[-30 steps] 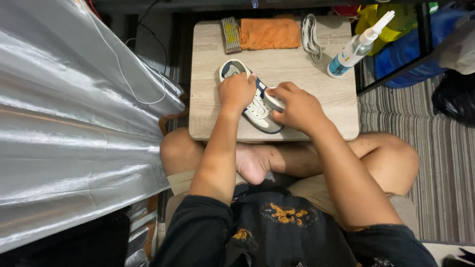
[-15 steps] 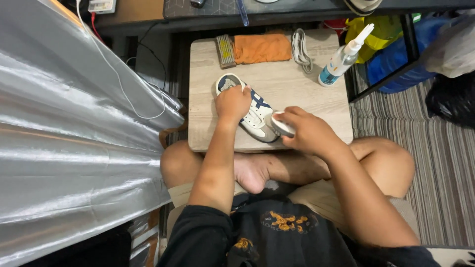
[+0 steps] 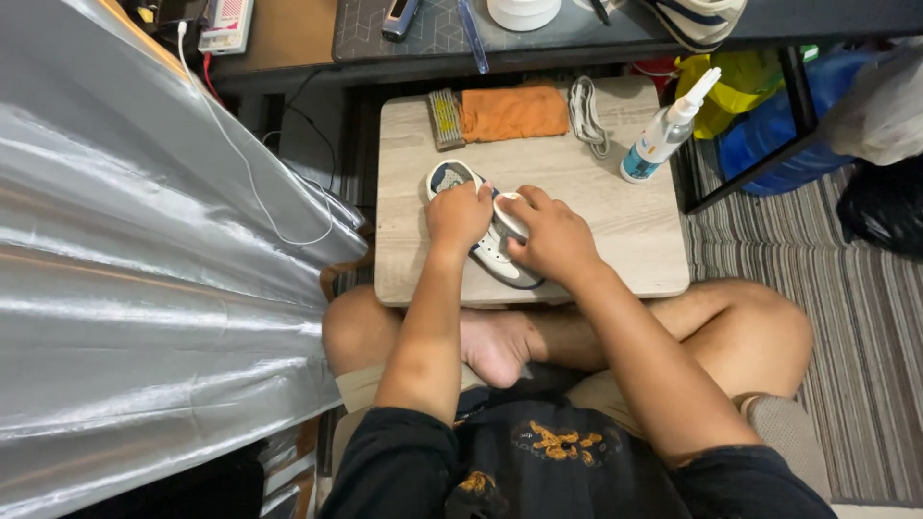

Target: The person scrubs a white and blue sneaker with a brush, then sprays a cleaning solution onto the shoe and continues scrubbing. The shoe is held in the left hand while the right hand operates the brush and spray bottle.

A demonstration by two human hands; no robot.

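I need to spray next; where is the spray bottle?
In the head view the spray bottle stands at the table's far right corner, right of the laces.

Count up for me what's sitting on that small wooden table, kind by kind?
Shoe, under the left hand and right hand: 1
Brush: 1
Orange cloth: 1
Bundle of white laces: 1
Spray bottle: 1
Total: 5

A home room, seen from a floor seat: low wooden surface (image 3: 615,240) over a striped rug (image 3: 865,384), a dark desk (image 3: 538,43) with small electronics behind, a silver fabric sheet (image 3: 144,288), and bags (image 3: 880,207) on the floor.
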